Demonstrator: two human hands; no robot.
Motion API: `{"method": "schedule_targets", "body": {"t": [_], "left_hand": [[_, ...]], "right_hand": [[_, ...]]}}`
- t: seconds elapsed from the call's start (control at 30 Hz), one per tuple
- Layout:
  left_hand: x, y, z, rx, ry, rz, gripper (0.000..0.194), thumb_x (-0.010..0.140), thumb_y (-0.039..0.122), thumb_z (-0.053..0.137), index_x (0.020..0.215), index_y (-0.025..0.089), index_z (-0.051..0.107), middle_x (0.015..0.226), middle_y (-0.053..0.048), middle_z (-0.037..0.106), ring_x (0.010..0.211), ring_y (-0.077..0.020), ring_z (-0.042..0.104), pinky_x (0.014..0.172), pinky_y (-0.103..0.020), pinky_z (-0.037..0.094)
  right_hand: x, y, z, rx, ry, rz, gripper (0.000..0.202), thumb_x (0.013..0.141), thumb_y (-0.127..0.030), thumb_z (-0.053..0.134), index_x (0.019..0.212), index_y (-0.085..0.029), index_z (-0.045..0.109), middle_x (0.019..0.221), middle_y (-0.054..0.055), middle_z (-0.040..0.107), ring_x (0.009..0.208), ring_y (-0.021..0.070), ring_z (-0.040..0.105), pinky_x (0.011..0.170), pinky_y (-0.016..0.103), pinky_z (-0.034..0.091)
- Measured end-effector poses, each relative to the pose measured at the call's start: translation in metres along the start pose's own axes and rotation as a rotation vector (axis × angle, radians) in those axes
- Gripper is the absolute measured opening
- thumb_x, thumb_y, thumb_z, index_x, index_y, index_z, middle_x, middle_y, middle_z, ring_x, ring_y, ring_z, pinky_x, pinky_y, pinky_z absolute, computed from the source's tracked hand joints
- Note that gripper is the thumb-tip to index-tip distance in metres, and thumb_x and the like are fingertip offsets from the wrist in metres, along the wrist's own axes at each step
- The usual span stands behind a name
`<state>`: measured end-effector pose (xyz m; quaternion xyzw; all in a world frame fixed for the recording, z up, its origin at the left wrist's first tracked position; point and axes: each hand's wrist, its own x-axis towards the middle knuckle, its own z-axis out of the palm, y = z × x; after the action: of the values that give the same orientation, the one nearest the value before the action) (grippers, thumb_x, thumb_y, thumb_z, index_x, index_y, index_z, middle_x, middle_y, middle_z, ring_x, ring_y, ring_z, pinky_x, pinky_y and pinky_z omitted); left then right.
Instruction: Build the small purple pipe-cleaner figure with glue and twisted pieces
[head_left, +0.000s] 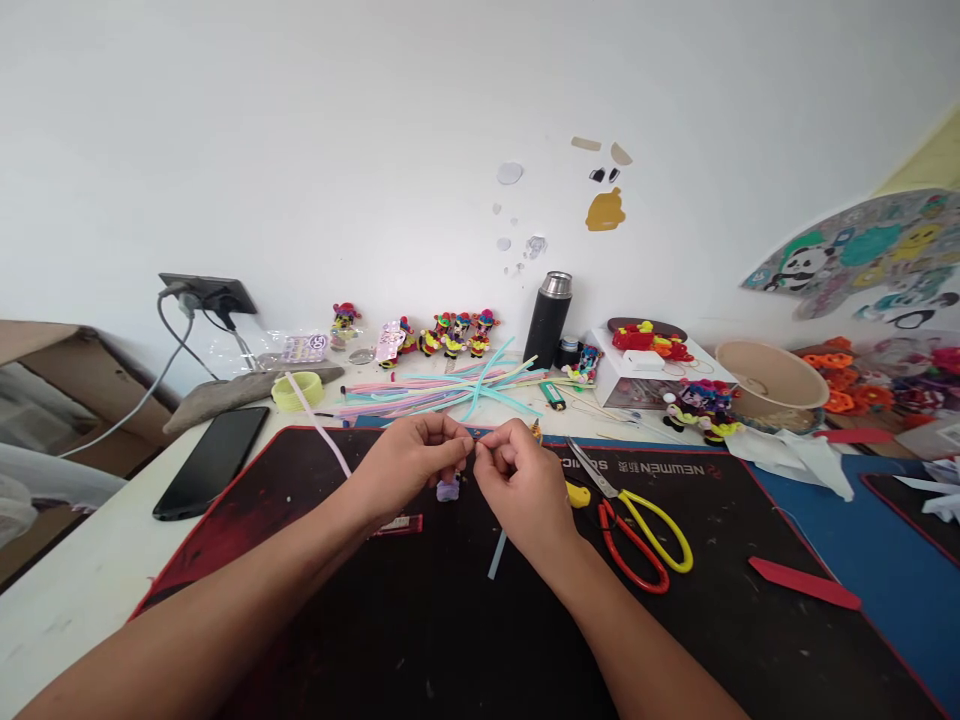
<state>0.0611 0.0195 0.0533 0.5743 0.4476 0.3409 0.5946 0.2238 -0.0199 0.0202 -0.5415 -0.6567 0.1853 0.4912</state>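
Observation:
Over the black mat [420, 640], my left hand [412, 455] and my right hand [521, 480] meet with their fingertips nearly touching. Both are closed in a pinch; whatever lies between the fingers is too small to make out. A small lilac piece [448, 490] shows just below my left fingertips. Under my right hand a pale blue strip [497, 555] sticks out. Scissors [630, 520] with one red and one yellow handle lie open to the right of my right hand. A pale pink stem [319, 425] slants behind my left forearm.
Behind the mat lie pastel stems [420, 395], a green lighter [553, 396], a yellow-green roll [296, 392] and a black flask [549, 320]. A phone [212, 465] rests at left. Small colourful figures [454, 335] line the wall. At right are a red strip [804, 583] and a beige bowl [772, 375].

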Motion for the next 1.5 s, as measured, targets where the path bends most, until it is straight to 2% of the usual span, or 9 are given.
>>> {"method": "schedule_targets", "body": {"t": [0.2, 0.37, 0.5, 0.63, 0.83, 1.0, 1.23, 1.37, 1.5], "left_hand": [[-0.002, -0.001, 0.008, -0.159, 0.044, -0.039, 0.035, 0.066, 0.041, 0.088, 0.071, 0.015, 0.065, 0.061, 0.002, 0.063, 0.049, -0.007, 0.048, 0.043, -0.018, 0.03], [-0.001, -0.003, 0.007, -0.167, 0.056, -0.015, 0.036, 0.067, 0.042, 0.089, 0.071, 0.015, 0.065, 0.061, 0.003, 0.062, 0.048, -0.0068, 0.048, 0.042, -0.018, 0.03], [0.0, -0.004, 0.003, -0.138, 0.05, 0.018, 0.035, 0.073, 0.044, 0.086, 0.075, 0.015, 0.066, 0.059, 0.003, 0.061, 0.048, -0.0076, 0.049, 0.043, -0.018, 0.03], [0.0, -0.004, 0.001, -0.101, 0.038, 0.032, 0.033, 0.074, 0.043, 0.085, 0.077, 0.015, 0.067, 0.06, 0.003, 0.062, 0.049, -0.0082, 0.051, 0.043, -0.018, 0.031], [0.0, -0.003, 0.004, -0.15, 0.026, 0.028, 0.036, 0.074, 0.046, 0.085, 0.075, 0.015, 0.067, 0.061, 0.003, 0.062, 0.049, -0.0073, 0.05, 0.043, -0.018, 0.03], [-0.001, -0.002, 0.003, -0.19, 0.006, 0.011, 0.035, 0.073, 0.045, 0.087, 0.077, 0.016, 0.068, 0.064, 0.003, 0.063, 0.05, -0.0072, 0.05, 0.043, -0.018, 0.03], [0.0, 0.007, -0.015, 0.022, -0.186, 0.001, 0.031, 0.08, 0.045, 0.081, 0.082, 0.015, 0.073, 0.075, -0.004, 0.072, 0.058, -0.011, 0.055, 0.049, -0.021, 0.035], [-0.001, 0.013, -0.019, 0.089, -0.192, 0.012, 0.028, 0.081, 0.044, 0.079, 0.084, 0.017, 0.073, 0.075, -0.003, 0.072, 0.061, -0.0118, 0.056, 0.051, -0.021, 0.036], [-0.001, 0.011, -0.019, 0.012, -0.192, -0.022, 0.028, 0.076, 0.041, 0.083, 0.082, 0.017, 0.071, 0.069, 0.0, 0.067, 0.058, -0.0115, 0.056, 0.05, -0.021, 0.035]], "right_hand": [[0.001, -0.003, -0.002, 0.039, -0.02, 0.012, 0.01, 0.091, -0.027, 0.057, 0.082, -0.023, 0.054, 0.05, -0.011, 0.041, 0.042, 0.0109, 0.039, 0.048, 0.023, 0.031], [0.002, -0.003, -0.004, 0.084, -0.021, 0.013, 0.011, 0.093, -0.028, 0.057, 0.084, -0.022, 0.055, 0.05, -0.011, 0.04, 0.042, 0.0107, 0.038, 0.048, 0.024, 0.029], [0.002, -0.004, -0.006, 0.148, -0.062, 0.037, 0.015, 0.097, -0.031, 0.056, 0.088, -0.021, 0.06, 0.053, -0.009, 0.045, 0.046, 0.0112, 0.04, 0.049, 0.024, 0.029], [0.002, -0.004, -0.007, 0.271, -0.089, 0.111, 0.019, 0.098, -0.036, 0.057, 0.086, -0.021, 0.06, 0.056, -0.008, 0.045, 0.049, 0.0113, 0.039, 0.048, 0.024, 0.027], [0.003, 0.0, -0.003, 0.567, -0.166, 0.26, 0.026, 0.096, -0.048, 0.063, 0.088, -0.024, 0.057, 0.052, -0.011, 0.039, 0.039, 0.0084, 0.029, 0.04, 0.022, 0.025], [0.005, 0.0, -0.004, 0.676, -0.185, 0.326, 0.032, 0.092, -0.053, 0.068, 0.088, -0.023, 0.056, 0.05, -0.012, 0.042, 0.037, 0.0072, 0.031, 0.037, 0.02, 0.025], [0.007, -0.003, -0.007, 0.697, -0.222, 0.368, 0.036, 0.089, -0.055, 0.07, 0.088, -0.022, 0.056, 0.049, -0.012, 0.04, 0.037, 0.0069, 0.031, 0.036, 0.019, 0.023], [0.005, -0.001, -0.006, 0.639, -0.237, 0.349, 0.035, 0.09, -0.056, 0.067, 0.089, -0.022, 0.057, 0.051, -0.012, 0.04, 0.038, 0.0078, 0.031, 0.037, 0.02, 0.023], [0.004, -0.001, -0.005, 0.524, -0.221, 0.285, 0.03, 0.094, -0.053, 0.061, 0.092, -0.022, 0.06, 0.053, -0.011, 0.038, 0.038, 0.0087, 0.03, 0.039, 0.022, 0.026]]}}
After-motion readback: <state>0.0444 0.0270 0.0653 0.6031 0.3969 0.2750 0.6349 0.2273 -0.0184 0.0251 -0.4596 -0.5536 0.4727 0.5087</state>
